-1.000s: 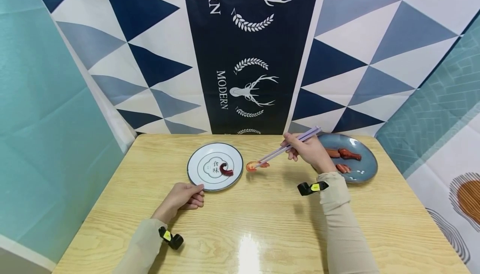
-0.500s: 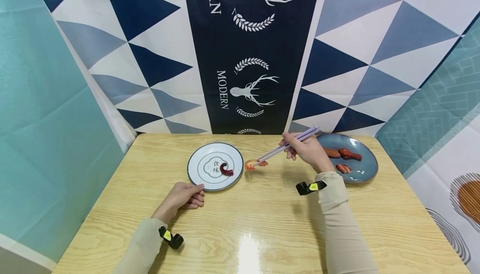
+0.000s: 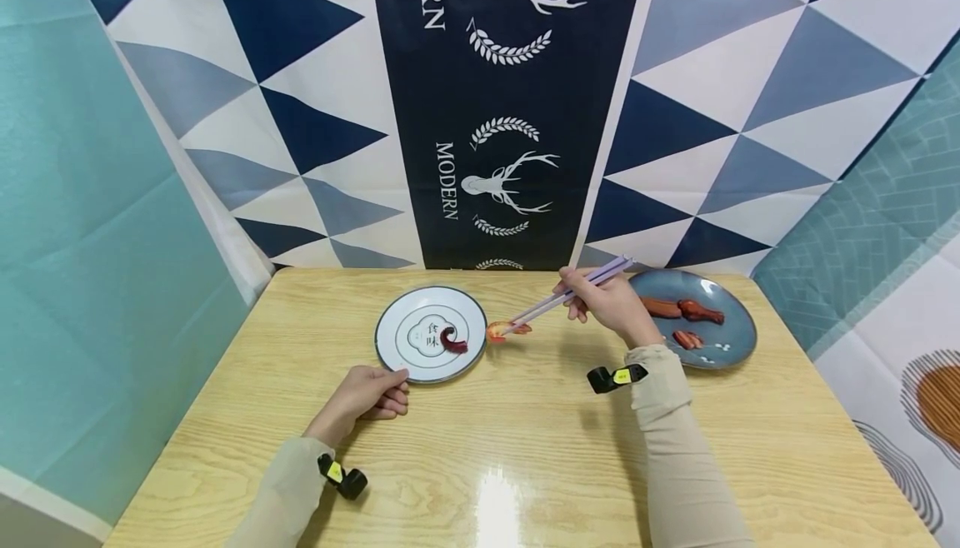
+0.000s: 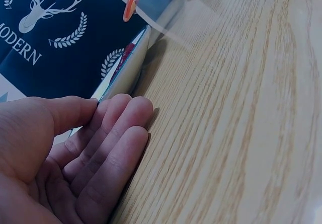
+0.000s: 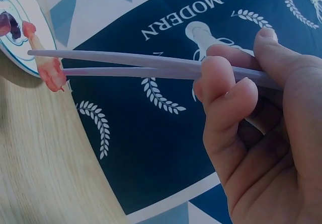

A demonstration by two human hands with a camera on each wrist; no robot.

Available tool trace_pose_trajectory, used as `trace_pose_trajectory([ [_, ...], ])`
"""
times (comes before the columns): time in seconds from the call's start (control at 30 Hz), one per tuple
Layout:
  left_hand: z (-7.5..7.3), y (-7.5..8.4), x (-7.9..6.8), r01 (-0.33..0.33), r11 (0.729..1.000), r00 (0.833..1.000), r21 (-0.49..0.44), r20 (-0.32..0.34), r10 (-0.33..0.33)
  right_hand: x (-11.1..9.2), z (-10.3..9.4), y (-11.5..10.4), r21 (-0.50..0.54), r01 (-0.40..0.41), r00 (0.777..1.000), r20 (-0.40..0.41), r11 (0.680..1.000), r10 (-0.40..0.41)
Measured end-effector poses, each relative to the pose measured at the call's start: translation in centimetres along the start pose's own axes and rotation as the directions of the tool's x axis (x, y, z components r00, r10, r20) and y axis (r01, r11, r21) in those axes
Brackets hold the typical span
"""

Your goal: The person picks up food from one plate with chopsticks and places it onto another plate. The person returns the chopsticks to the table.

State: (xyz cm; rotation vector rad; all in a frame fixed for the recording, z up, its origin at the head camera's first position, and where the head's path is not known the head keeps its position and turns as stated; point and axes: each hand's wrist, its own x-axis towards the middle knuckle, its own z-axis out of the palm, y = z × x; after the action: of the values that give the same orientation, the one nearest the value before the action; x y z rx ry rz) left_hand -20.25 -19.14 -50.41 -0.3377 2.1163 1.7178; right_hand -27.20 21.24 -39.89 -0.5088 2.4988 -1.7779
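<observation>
I see the curved orange-and-white shrimp (image 3: 497,331), pinched in the slim lavender chopsticks (image 5: 136,60) my right hand (image 3: 611,308) grips, edge leftward to just beside the round white, dark-rimmed plate (image 3: 396,336), whose near rim my left hand (image 3: 365,392) pinches, so the carry looks nearly complete.

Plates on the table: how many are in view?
2: a white plate, its rim pinched by the left hand, and a blue plate to its right, partly hidden behind the right hand.
</observation>
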Motion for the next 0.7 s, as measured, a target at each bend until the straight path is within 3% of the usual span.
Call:
trace_pose_trajectory([
  [0.7, 0.0, -0.2, 0.1, -0.012, 1.0, 1.0, 0.004, 0.003, 0.012, 0.4, 1.2, 0.7, 0.002, -0.011, 1.0, -0.012, 1.0, 0.011],
])
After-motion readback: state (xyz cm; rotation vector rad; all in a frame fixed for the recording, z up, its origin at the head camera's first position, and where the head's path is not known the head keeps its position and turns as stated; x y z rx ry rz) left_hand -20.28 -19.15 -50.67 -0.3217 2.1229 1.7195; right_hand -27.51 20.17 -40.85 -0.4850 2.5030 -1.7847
